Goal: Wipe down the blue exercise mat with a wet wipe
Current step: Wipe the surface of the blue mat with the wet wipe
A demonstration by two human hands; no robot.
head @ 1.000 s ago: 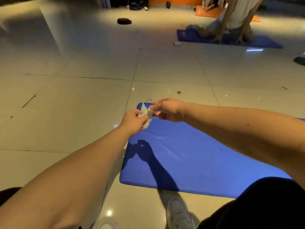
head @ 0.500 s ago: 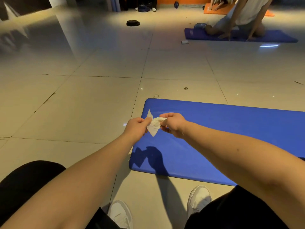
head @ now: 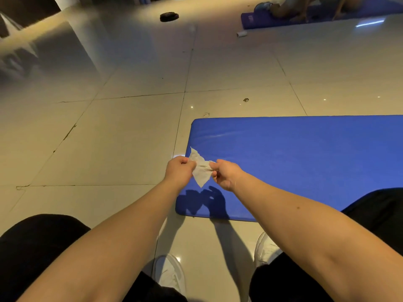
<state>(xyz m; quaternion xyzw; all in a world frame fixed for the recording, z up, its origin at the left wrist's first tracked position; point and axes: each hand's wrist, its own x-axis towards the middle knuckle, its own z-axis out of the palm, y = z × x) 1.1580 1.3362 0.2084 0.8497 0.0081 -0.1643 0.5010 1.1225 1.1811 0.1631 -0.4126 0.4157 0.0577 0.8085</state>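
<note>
Nearest you, your left sneaker (head: 169, 273) and right sneaker (head: 265, 247) stand on the tiled floor (head: 109, 138), just short of the near edge of the blue exercise mat (head: 305, 162). Beyond them, your left hand (head: 180, 171) and right hand (head: 226, 174) each pinch one side of the wet wipe (head: 200, 170) with curled fingers. You hold it crumpled in the air over the mat's near-left corner, and the shadow below suggests it is not yet touching the surface. You seem to be opening the wipe out, so pull the two sides apart gently rather than tugging, since wet tissue is likely to tear. Aim for a broad flat face, then press it down with a flat palm at this left end. Work in overlapping strokes toward the right, where the mat runs out of view. Farther off, a small scrap (head: 246, 100) lies on the tiles just past the mat's far edge. Keep the wipe off the floor so that it picks up no grit. At the far side sit a dark round disc (head: 169, 16), a small white roll (head: 241, 35) and a second blue mat (head: 257, 19) with another person (head: 290, 9) on it. By count: two sneakers, two hands, one wipe, two blue mats, one scrap, one disc, one roll.
</note>
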